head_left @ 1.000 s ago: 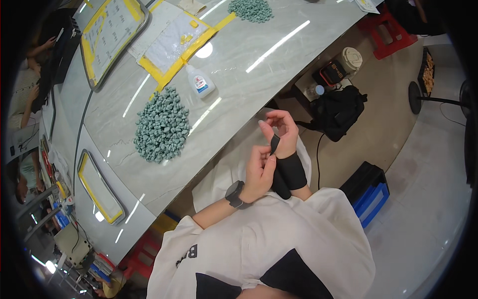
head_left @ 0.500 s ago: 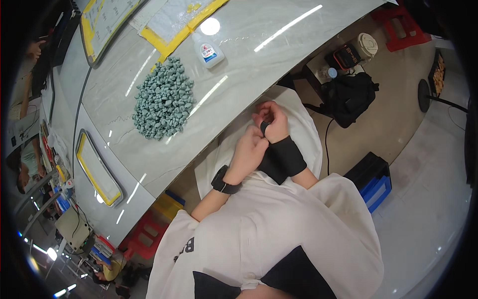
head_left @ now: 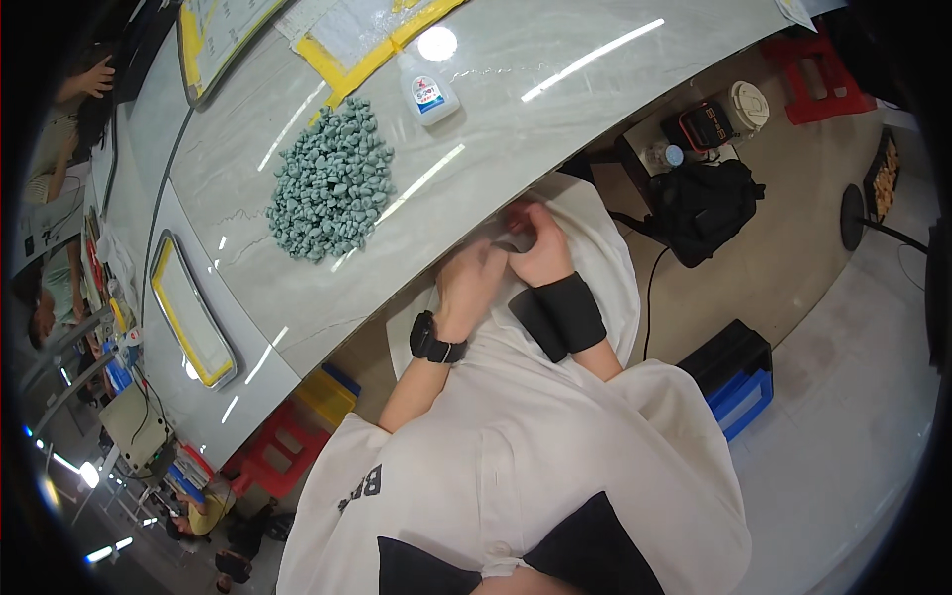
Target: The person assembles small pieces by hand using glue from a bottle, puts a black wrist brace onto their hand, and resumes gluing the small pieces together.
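And we're adjusting, it seems, our black wrist wrap [head_left: 575, 312] beyond the near edge of the table [head_left: 496, 129], left hand [head_left: 464, 290] beside right hand [head_left: 540, 256], grips too blurred to tell; next calls for a steady pinch

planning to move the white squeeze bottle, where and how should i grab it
Probably pinch the white squeeze bottle across its wide body, coming from the person's right: it narrows toward the nozzle end, which points at the yellow-edged sheet, and the pile of grey-green stones lies to its left.
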Motion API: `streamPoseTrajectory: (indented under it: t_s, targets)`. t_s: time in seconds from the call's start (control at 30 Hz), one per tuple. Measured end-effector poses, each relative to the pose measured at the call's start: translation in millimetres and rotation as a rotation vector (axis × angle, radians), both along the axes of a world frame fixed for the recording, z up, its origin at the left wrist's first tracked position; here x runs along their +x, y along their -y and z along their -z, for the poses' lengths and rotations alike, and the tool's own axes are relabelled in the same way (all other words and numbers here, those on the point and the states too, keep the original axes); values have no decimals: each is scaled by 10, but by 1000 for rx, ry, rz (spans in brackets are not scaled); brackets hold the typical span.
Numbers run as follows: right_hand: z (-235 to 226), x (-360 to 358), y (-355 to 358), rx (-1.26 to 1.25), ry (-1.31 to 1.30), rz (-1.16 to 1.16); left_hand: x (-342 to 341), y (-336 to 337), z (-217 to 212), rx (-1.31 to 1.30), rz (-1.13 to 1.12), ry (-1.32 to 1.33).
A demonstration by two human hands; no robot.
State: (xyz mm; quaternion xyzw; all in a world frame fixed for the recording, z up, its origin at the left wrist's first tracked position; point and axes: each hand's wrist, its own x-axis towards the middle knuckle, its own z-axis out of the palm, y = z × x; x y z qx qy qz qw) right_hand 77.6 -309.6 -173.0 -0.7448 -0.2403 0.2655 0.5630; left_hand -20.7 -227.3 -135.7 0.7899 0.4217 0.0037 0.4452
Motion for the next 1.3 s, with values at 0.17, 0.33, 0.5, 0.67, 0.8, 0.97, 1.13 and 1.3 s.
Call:
streamPoseTrajectory:
  t_s: [0.17, 0.33, 0.5, 0.67, 0.8, 0.97, 1.13, 1.3]
  targets:
    - [-39, 4, 33, 349, -276, 199, 16, 0, 4, -71, -28, 51]
    - [108, 102, 60, 317, -535, 446, 124, 90, -158, -259, -27, 205]
    - [192, 112, 54, 295, -592, 463, 184, 27, -328, -346, 263, 511]
    - [152, 119, 39, 305, -668, 449, 144, -30, -421, -659, 288, 585]
    - [132, 134, 36, 308, -674, 458, 134, -68, -451, -921, 204, 529]
    - [203, 139, 45, 341, -734, 449, 164, -56, -488, -821, 376, 438]
    - [191, 144, 34, 338, -757, 476, 195, 9, -451, -635, 416, 309]
    - [187, 118, 39, 336, -751, 468, 164, -53, -453, -506, 536, 284]
